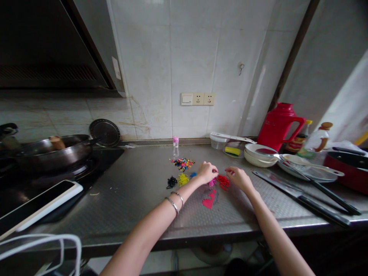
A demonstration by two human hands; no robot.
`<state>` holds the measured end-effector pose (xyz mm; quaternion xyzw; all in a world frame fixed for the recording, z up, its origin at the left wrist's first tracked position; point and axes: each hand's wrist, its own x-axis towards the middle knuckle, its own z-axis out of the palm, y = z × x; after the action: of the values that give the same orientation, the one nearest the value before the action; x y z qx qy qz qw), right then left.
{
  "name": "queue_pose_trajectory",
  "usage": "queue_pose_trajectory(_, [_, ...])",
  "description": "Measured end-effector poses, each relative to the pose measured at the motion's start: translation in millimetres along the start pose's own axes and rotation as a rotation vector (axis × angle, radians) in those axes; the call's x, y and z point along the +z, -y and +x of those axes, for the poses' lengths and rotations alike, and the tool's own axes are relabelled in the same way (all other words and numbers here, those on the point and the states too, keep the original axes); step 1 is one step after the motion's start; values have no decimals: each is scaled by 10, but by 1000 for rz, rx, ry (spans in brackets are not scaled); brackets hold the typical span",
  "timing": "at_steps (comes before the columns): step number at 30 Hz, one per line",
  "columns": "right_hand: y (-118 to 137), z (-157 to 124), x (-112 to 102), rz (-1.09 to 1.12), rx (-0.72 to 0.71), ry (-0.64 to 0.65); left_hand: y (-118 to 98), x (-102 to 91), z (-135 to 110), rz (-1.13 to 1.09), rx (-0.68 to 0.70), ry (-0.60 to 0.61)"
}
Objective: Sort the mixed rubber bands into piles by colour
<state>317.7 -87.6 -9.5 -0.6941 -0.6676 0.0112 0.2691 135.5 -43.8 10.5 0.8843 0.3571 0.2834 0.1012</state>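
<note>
Small coloured elastic bands lie in heaps on the steel counter (138, 184): a mixed pile (183, 163), a black heap (171, 182), a yellow heap (183, 179), a bit of blue (193, 174), a red heap (223, 181) and a flat pink patch (209, 199). My left hand (206, 172), with bracelets on the wrist, is curled with its fingertips pinched at the pink bands (212, 182). My right hand (238, 178) is curled too, fingertips pinched over the red heap. What each pinch holds is too small to make out.
A small clear bottle with a pink cap (175, 146) stands behind the piles. At the left, a wok (48, 153) sits on the stove and a phone (37, 205) lies nearby. At the right are bowls (260, 153), a red jug (278, 124), a knife (299, 197) and a red pan (349, 168).
</note>
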Motion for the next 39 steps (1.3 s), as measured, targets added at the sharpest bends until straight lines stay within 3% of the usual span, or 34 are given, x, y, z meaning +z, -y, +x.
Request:
queue_pose_trajectory(4, [21, -15, -14, -11, 8, -6, -33, 35, -9, -50, 38, 9])
queue_pose_trajectory(8, [46, -27, -19, -27, 16, -2, 112, -70, -56, -54, 6, -60])
queue_pose_trajectory(14, [52, -10, 6, -45, 17, 3, 538, -316, -125, -69, -111, -204])
queue_pose_trajectory(20, [101, 36, 6, -42, -32, -16, 1017, -551, -244, -172, -396, -348])
queue_pose_trajectory(25, [222, 101, -47, -63, -62, -7, 1288, -695, -395, -211, -481, -448])
queue_pose_trajectory(39, [800, 432, 49, -124, -162, 103, 1505, -603, -655, -205, -606, -466])
